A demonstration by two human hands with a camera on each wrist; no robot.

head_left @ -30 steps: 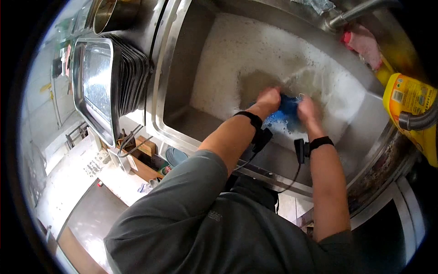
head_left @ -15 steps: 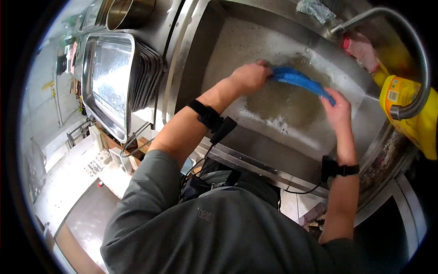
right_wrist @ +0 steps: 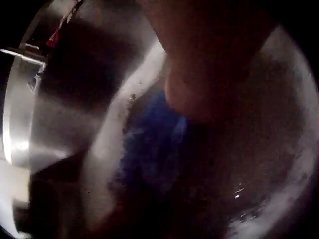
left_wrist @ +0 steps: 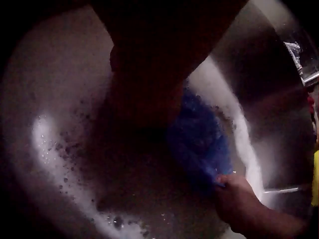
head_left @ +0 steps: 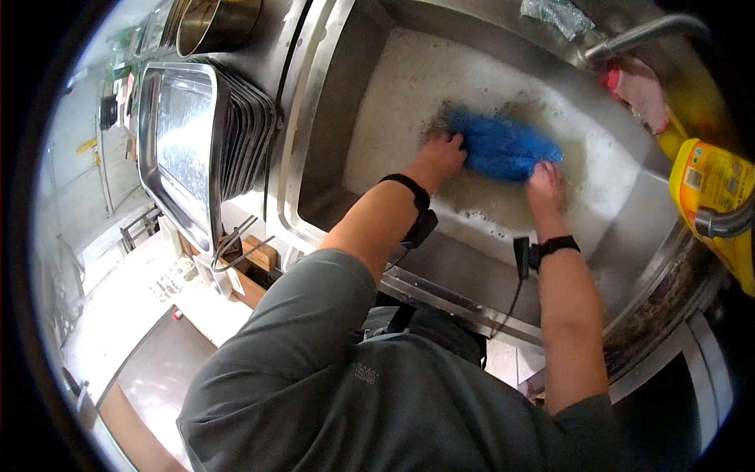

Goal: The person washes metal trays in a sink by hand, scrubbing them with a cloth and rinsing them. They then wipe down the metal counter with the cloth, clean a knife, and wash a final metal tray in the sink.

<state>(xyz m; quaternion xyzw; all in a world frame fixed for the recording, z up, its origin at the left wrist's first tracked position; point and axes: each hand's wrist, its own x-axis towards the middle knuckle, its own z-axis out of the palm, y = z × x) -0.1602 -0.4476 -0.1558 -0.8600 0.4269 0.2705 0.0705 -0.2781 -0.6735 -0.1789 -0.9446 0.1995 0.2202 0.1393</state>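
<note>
A blue cloth [head_left: 503, 147] lies spread at the surface of foamy water in a steel sink [head_left: 314, 169]. The left hand [head_left: 442, 155] pinches its left end, and the right hand [head_left: 545, 187] grips its lower right corner. In the left wrist view the blue cloth [left_wrist: 199, 142] stretches toward the right hand [left_wrist: 237, 199], whose fingers hold its edge; the near hand is dark there. The right wrist view shows the blue cloth [right_wrist: 154, 144] dimly beside the right hand [right_wrist: 192, 97].
Left of the sink stand stacked metal trays [head_left: 185, 141] and a metal pot [head_left: 212, 23]. At the right are a faucet [head_left: 637, 35], a pink cloth [head_left: 641, 94] and a yellow bottle [head_left: 712, 185]. A crumpled silvery item [head_left: 558, 17] sits on the back rim.
The cloth was bunched between the hands, then lifted and stretched in a narrow band; now it lies wider and flatter on the water. Both hands have come down and closer together since the lift.
</note>
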